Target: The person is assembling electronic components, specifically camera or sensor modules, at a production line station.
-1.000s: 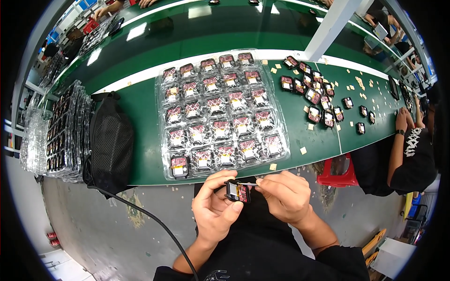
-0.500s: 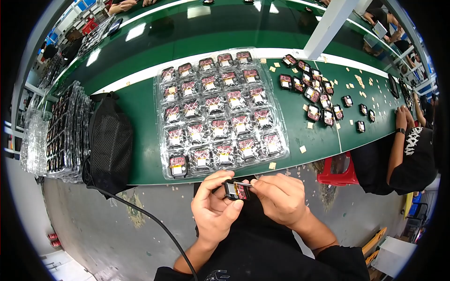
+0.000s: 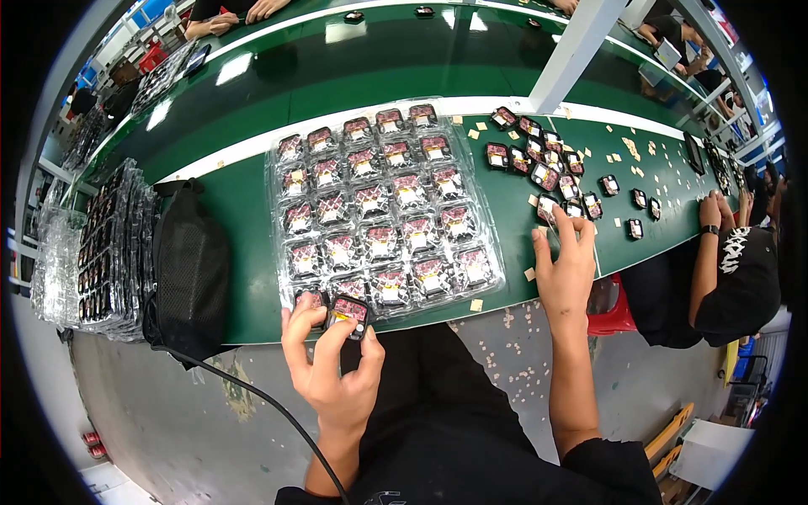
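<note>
My left hand (image 3: 341,370) is closed on a small black open-backed device housing (image 3: 348,315), with a red circuit board and yellow strip showing inside. It is over the near left corner of a clear plastic tray (image 3: 495,244), which holds rows of similar units. One fingertip overlaps another unit (image 3: 313,298) in the corner pocket; whether they touch I cannot tell. My right hand (image 3: 566,273) stretches to the loose pile, thumb and fingers apart at the near edge of a black unit (image 3: 546,207). No tool shows in it, though its palm side is hidden.
More loose units (image 3: 545,176) and small pale squares (image 3: 477,305) lie scattered on the green table to the right. A black mesh bag (image 3: 192,261) and stacked trays (image 3: 118,252) stand at left. A grey post (image 3: 572,59) rises beyond the pile. A co-worker (image 3: 741,282) sits at right.
My hands have parted. The left has carried the device housing left to the tray's near corner. The right, which held a thin metal tool against it, has moved up and right to the pile.
</note>
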A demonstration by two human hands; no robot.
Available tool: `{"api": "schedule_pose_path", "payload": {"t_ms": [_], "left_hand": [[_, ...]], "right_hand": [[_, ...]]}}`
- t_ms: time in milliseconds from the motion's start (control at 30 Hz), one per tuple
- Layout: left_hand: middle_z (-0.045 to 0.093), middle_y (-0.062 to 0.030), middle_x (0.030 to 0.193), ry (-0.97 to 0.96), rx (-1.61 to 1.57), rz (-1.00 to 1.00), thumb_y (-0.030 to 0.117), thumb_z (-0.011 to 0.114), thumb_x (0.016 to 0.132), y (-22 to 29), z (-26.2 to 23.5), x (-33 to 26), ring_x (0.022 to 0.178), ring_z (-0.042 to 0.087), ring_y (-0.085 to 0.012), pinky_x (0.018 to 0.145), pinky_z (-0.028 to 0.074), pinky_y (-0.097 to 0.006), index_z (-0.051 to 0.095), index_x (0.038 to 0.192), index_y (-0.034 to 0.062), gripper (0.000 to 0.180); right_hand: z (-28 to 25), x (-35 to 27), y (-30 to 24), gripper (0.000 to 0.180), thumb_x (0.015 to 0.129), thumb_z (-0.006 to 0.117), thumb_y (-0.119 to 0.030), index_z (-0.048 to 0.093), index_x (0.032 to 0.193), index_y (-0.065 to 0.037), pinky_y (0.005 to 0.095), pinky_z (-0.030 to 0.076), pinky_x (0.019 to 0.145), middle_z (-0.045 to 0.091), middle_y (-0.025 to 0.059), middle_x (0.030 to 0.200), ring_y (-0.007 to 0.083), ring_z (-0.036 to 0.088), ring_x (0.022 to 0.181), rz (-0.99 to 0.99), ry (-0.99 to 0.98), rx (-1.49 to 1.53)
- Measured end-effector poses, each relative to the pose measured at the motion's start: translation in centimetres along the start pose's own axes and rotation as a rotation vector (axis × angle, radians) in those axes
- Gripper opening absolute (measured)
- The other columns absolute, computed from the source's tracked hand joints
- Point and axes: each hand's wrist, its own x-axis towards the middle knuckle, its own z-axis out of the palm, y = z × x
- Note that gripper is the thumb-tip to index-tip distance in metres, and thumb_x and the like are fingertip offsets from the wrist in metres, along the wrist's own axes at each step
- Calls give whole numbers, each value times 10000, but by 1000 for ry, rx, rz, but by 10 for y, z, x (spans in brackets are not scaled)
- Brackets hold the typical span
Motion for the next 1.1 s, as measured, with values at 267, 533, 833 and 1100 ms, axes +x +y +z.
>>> {"api": "schedule_pose_path", "payload": {"t_ms": [267,533,833,1100], "left_hand": [[541,-86,1117,-106,184,-137,83,852,724,2,7,0,1252,533,-376,1153,305,-662,726,994,131,302],[535,-72,1138,-182,222,-161,233,841,811,7,5,0,1277,454,-371,1160,199,-699,771,1107,149,316],[520,-174,1312,-15,-355,-96,181,776,907,11,1,-16,1243,543,-362,1116,409,-556,579,1339,-25,518],[524,-203,1413,-382,-1427,-629,229,786,949,31,13,-25,1309,576,-293,1121,458,-399,487,1435,-82,650]], "right_hand": [[0,-3,-8,292,921,772,-245,656,1116,-61,477,545,668,577,155,1172,381,693,809,117,-110,-59],[-8,-6,-4,253,875,779,-159,651,1070,-61,476,535,710,637,155,1103,395,673,823,73,-134,3],[-24,-19,-30,432,710,858,-13,650,1090,-20,237,397,502,675,138,1185,67,420,558,-54,-88,479],[-42,-42,-74,487,769,912,-117,608,1139,-32,372,632,800,707,210,1226,342,750,1017,-392,-517,1012]]}}
